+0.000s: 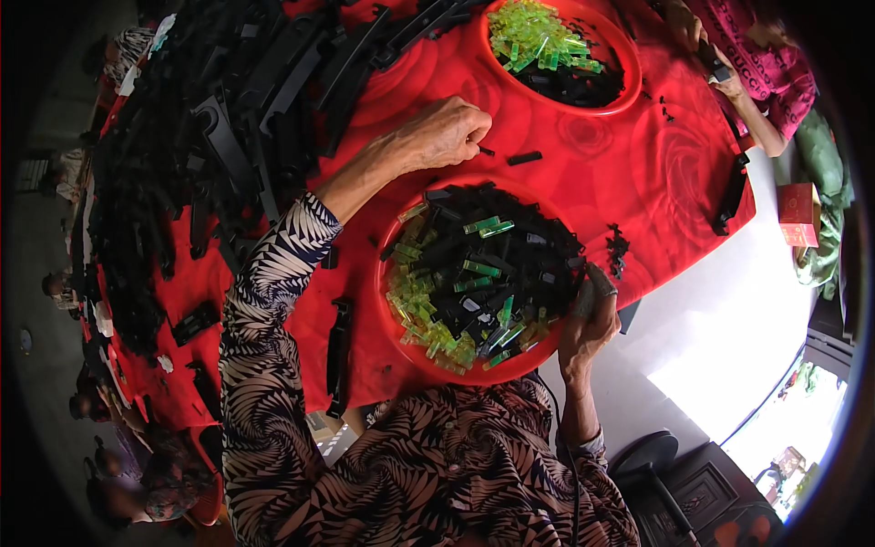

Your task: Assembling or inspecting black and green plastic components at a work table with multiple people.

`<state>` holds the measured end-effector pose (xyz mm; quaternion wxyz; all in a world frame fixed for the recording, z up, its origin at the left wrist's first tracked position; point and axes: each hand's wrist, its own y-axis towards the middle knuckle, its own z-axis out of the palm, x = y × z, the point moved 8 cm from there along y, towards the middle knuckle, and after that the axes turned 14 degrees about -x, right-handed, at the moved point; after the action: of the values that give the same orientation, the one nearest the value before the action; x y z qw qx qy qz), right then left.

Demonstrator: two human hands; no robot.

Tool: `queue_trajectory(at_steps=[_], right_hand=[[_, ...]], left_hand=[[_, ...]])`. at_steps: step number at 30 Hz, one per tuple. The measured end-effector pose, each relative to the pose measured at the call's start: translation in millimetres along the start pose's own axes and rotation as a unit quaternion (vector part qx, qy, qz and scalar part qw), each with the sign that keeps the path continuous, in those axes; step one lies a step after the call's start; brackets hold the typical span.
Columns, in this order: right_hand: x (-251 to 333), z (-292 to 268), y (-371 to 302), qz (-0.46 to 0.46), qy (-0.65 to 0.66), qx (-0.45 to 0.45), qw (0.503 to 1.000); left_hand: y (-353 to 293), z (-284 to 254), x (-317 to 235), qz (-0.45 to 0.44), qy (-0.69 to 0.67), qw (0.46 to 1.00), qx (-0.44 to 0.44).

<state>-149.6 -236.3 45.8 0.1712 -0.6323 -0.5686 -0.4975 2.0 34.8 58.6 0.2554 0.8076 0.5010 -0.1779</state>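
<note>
My left hand (447, 132) reaches out over the red tablecloth (638, 173), fingers curled, with its fingertips pinched on a small black part (486, 151). A short black bar (524, 158) lies just right of it on the cloth. In front of me sits a red bowl (394, 314) full of small black parts and clear green pieces (419, 305). My right hand (588, 328) is at the bowl's right rim and grips a dark grey part (599, 279).
A second red bowl (629, 87) with green and black pieces stands at the far side. A big heap of long black plastic parts (228, 118) covers the table's left. Another person in pink (766, 73) handles a black part at top right. A red box (798, 212) sits off the table's right.
</note>
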Motion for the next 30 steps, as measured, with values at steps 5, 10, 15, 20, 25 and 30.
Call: queue_trajectory(at_steps=[5, 10, 15, 20, 25, 30], right_hand=[[4, 2, -1, 0.014, 0.021, 0.024, 0.999], [1, 4, 1, 0.024, 0.014, 0.008, 1.000], [2, 3, 1, 0.015, 0.028, 0.001, 1.000], [0, 6, 1, 0.008, 0.033, 0.013, 0.999], [-1, 7, 1, 0.080, 0.054, 0.056, 0.994], [6, 8, 2, 0.067, 0.075, 0.046, 0.994]], left_hand=[[-8, -17, 9, -0.150, -0.173, 0.973, -0.026], [-22, -24, -24, -0.203, -0.269, 0.938, 0.080], [-17, -22, -54, -0.132, -0.211, 0.966, 0.074], [17, 8, -34, -0.029, -0.054, 0.996, -0.062], [30, 40, -40, -0.040, 0.024, 0.998, -0.043], [28, 43, -32, -0.117, 0.008, 0.993, 0.008]])
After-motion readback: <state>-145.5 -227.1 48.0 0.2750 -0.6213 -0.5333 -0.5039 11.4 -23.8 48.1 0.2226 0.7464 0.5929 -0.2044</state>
